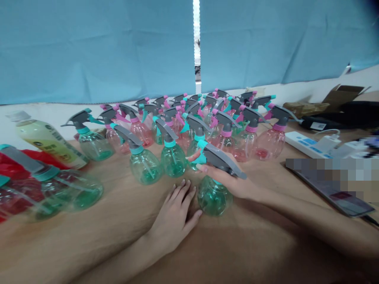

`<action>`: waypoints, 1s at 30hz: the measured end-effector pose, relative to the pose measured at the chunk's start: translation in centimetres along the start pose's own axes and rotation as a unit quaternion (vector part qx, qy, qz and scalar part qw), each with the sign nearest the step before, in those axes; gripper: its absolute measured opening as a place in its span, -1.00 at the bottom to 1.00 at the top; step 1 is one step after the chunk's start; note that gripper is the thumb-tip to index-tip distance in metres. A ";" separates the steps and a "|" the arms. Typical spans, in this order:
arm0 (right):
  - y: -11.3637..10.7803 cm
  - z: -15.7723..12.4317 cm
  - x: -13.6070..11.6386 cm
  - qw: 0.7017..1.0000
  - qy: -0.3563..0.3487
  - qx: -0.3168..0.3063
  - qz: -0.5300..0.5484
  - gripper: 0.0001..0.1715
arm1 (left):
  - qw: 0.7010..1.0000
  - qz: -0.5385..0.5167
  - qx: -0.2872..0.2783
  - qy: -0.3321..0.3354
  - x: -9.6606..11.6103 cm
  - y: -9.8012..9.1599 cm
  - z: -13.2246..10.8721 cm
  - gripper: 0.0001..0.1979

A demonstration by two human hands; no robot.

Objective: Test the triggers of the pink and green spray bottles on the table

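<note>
My right hand [227, 177] is wrapped around the grey and teal trigger head of a green-tinted plastic spray bottle [214, 197], which stands on the wooden table [112, 221] just below it. My left hand [173, 217] rests flat on the table with its fingers apart, holding nothing, close to that bottle's left side. Further back stand many upright green and pink spray bottles [173, 157] in a loose crowd. Two more green spray bottles [71, 193] lie on their sides at the left, slightly blurred.
A yellow-labelled plastic bottle [49, 138] lies at the left on red plastic [17, 165]. To the right are a white power strip [308, 144], a pixelated flat device [331, 189], a black bag [340, 114] and cardboard [343, 94]. A blue curtain [97, 51] hangs behind.
</note>
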State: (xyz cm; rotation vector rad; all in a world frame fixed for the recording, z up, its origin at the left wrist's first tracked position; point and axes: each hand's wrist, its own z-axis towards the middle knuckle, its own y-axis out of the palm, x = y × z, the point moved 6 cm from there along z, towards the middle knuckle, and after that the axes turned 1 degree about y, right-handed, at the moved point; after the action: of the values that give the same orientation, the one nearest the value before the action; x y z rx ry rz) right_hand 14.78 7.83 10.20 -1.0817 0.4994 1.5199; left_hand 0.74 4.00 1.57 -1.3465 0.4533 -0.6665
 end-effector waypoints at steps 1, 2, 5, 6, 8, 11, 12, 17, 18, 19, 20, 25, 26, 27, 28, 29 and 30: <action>0.0 0.0 -0.1 1.000 -0.003 -0.002 -0.007 -0.85 | 1.000 0.000 0.001 0.000 0.0 0.0 0.0 -0.49; 0.0 0.0 -0.3 1.000 -0.007 -0.002 -0.012 -0.88 | 1.000 -0.001 0.004 0.001 0.0 0.0 0.0 -0.48; -0.1 0.1 -0.8 1.000 -0.015 0.006 -0.017 -0.88 | 1.000 -0.004 0.014 0.001 -0.1 -0.1 -0.1 -0.48; -0.1 0.1 -1.0 1.000 -0.014 0.007 -0.015 -0.87 | 1.000 -0.004 0.014 0.001 -0.1 0.0 -0.1 -0.48; -0.1 0.1 -1.1 1.000 -0.010 0.004 -0.015 -0.84 | 1.000 -0.002 0.013 0.001 -0.1 0.0 -0.2 -0.48; -0.1 0.0 -1.0 1.000 -0.006 0.009 -0.014 -0.78 | 1.000 0.003 0.005 0.001 -0.1 0.0 -0.1 -0.47; -0.2 0.0 -0.9 1.000 -0.006 0.013 -0.014 -0.76 | 1.000 0.004 0.002 0.001 -0.1 0.0 -0.1 -0.47; 0.0 -0.1 -0.7 1.000 0.001 0.001 -0.014 -0.84 | 1.000 -0.001 0.012 0.003 -0.1 -0.2 0.0 -0.49; 0.1 -0.1 -0.7 1.000 0.006 -0.002 -0.009 -0.87 | 1.000 -0.002 0.014 0.004 -0.1 -0.2 -0.1 -0.49; 0.2 -0.1 -0.6 1.000 0.011 0.000 0.000 -0.87 | 1.000 -0.003 0.015 0.003 -0.1 -0.2 -0.1 -0.48; 0.1 -0.1 -0.5 1.000 0.015 0.009 0.008 -0.84 | 1.000 -0.003 0.015 0.002 -0.1 -0.2 -0.1 -0.48; -0.2 -0.1 -0.2 0.998 0.018 0.059 -0.003 -0.82 | 1.000 0.000 0.013 -0.001 -0.2 0.1 -0.2 -0.47; -0.2 -0.1 -0.1 0.998 0.022 0.058 -0.005 -0.83 | 1.000 0.001 0.011 0.000 -0.2 0.1 -0.2 -0.47; -0.2 -0.2 -0.1 0.998 0.026 0.056 -0.002 -0.83 | 1.000 0.003 0.008 0.000 -0.2 0.1 -0.2 -0.47; -0.2 -0.2 0.0 0.998 0.030 0.055 0.003 -0.82 | 1.000 0.006 0.006 0.001 -0.2 0.1 -0.2 -0.47; -0.2 -0.2 0.1 0.998 0.033 0.052 0.009 -0.82 | 1.000 0.009 0.003 0.000 -0.1 0.1 -0.2 -0.47; -0.1 -0.1 0.2 0.998 0.036 0.045 0.015 -0.80 | 1.000 0.011 0.000 0.001 -0.1 0.1 -0.1 -0.47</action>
State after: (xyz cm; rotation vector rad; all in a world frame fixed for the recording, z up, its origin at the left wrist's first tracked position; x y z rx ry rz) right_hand 14.97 7.86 9.99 -1.0660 0.6310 1.4747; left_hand 0.59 3.99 1.46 -1.3401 0.4689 -0.6486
